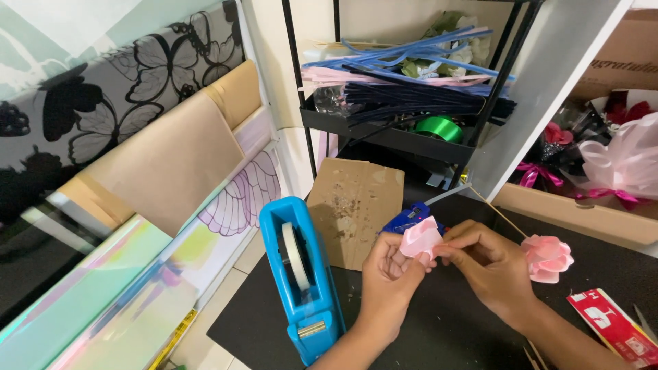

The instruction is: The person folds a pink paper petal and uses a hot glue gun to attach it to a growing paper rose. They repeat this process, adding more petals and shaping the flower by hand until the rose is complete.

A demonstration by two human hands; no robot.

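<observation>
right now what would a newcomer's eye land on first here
Both hands, left hand and right hand, pinch a pink ribbon at the centre, over the black table. A bright blue tape dispenser stands just left of them, and a finished pink ribbon rose on a stick lies to the right.

We cannot see the blue glue gun [410,218] whole, since the pink ribbon piece [421,237] covers its near part. The red packet [615,327] at near right is cut by the edge.
</observation>
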